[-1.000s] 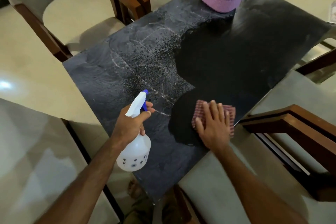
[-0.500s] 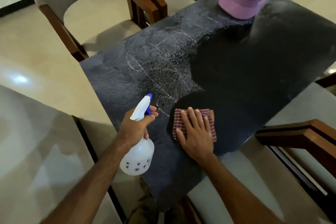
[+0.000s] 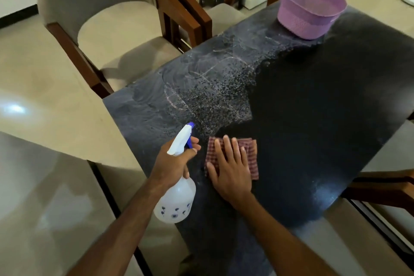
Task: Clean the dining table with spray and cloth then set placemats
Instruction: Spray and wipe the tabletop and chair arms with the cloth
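Observation:
The dark stone dining table (image 3: 313, 119) fills the middle of the head view. Its left half is dotted with spray droplets and smears; its right half looks dark and wiped. My left hand (image 3: 172, 163) grips the neck of a white spray bottle (image 3: 177, 201) with a blue trigger, held over the table's near left edge. My right hand (image 3: 230, 168) lies flat, fingers spread, pressing a red checked cloth (image 3: 252, 154) onto the table just right of the bottle.
A purple plastic basket (image 3: 309, 9) stands at the table's far end. Upholstered chairs with wooden frames (image 3: 112, 29) stand along the left side, and another chair's wooden arm (image 3: 380, 188) is at the right. Pale tiled floor lies to the left.
My right hand has slid the cloth leftward across the table, closer to the spray bottle. The left hand keeps the bottle in about the same spot. The camera view shifted.

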